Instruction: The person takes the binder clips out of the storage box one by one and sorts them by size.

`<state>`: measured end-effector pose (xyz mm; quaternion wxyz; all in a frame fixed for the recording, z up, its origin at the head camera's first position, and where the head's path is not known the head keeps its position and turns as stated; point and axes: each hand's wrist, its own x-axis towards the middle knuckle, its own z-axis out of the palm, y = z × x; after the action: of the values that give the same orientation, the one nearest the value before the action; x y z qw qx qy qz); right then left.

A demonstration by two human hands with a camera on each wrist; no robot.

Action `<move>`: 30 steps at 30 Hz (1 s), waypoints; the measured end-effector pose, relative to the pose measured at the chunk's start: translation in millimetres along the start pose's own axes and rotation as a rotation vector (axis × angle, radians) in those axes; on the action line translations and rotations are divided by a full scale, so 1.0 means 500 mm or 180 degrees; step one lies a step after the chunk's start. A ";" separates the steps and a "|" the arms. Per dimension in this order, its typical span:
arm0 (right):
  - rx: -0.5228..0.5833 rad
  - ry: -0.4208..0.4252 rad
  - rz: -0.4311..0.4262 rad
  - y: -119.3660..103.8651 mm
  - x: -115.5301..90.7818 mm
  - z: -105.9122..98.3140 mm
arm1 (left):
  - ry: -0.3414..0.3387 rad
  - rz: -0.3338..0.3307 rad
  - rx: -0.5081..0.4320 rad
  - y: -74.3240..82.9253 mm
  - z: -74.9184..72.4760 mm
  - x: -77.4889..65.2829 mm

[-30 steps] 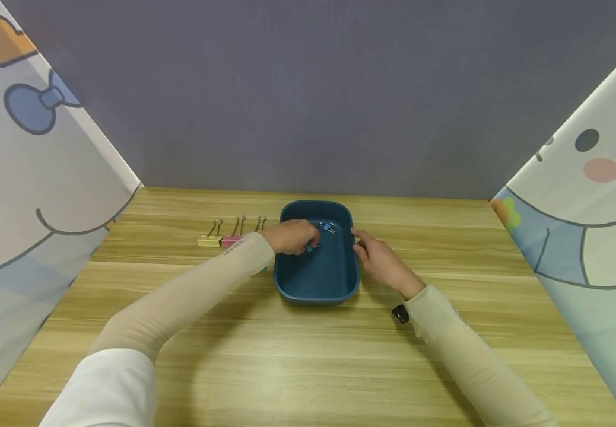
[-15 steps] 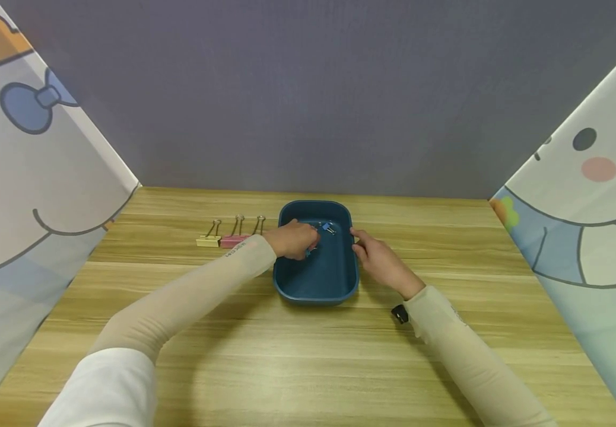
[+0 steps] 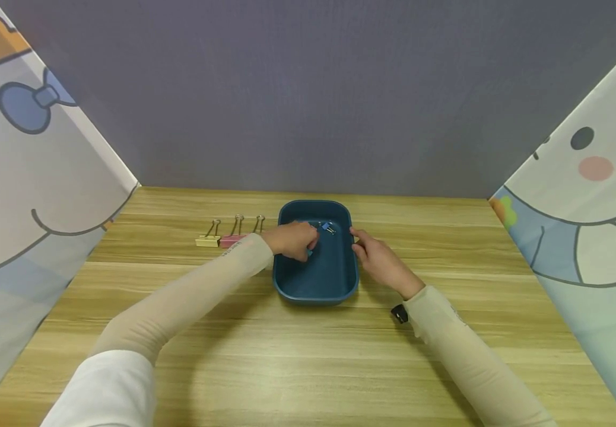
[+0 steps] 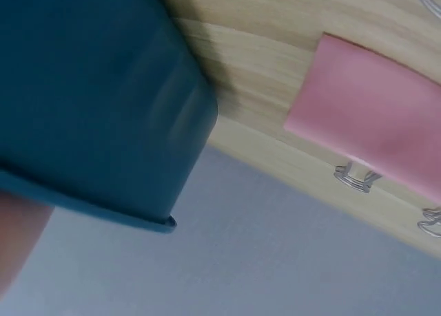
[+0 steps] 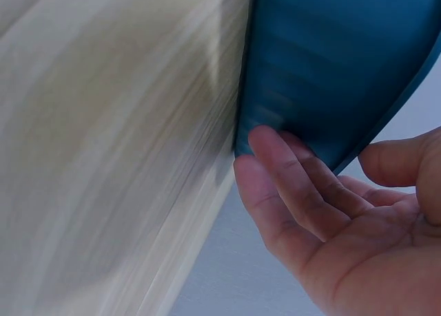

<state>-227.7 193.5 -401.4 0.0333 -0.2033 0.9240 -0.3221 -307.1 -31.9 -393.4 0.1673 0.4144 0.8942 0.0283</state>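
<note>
A dark blue plastic tray (image 3: 316, 281) stands on the wooden table. My left hand (image 3: 294, 240) reaches over its left rim, fingers curled low inside, pinching a small blue binder clip (image 3: 310, 253) that is mostly hidden. Another small blue binder clip (image 3: 327, 226) lies near the tray's far end. My right hand (image 3: 380, 258) holds the tray's right side; the right wrist view shows the thumb at the rim and the fingers (image 5: 275, 144) against the outer wall. Left of the tray are large binder clips, one yellow (image 3: 208, 241) and one pink (image 3: 231, 241), the latter partly behind the left sleeve.
The wire handles (image 3: 259, 223) of a third large clip show above the left sleeve. A grey partition (image 3: 308, 107) rises behind the table (image 3: 308, 367), with printed cartoon panels on both sides. A small black object (image 3: 400, 314) is beside the right wrist.
My left hand shifts slightly inside the tray, and less of the small clip at its fingers shows. The right hand and the tray stay in place.
</note>
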 end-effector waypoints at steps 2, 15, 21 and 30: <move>-0.0008 -0.0003 -0.0008 0.001 0.000 0.000 | 0.0065 0.0092 -0.0147 -0.002 -0.008 -0.008; -0.0023 -0.0003 0.0022 0.000 0.000 0.001 | 0.0770 0.0698 -0.0753 -0.022 -0.044 -0.066; -0.0068 0.0020 0.0008 -0.002 -0.002 0.001 | 0.1055 0.0817 -0.0601 -0.028 -0.053 -0.094; -0.0062 0.0040 -0.0009 -0.001 -0.003 0.002 | 0.1517 0.0737 -0.0608 -0.034 -0.059 -0.152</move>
<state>-225.9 192.8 -402.0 0.0251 -0.2029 0.9270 -0.3144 -283.5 -97.2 -348.1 -0.0138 0.4778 0.8483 0.2280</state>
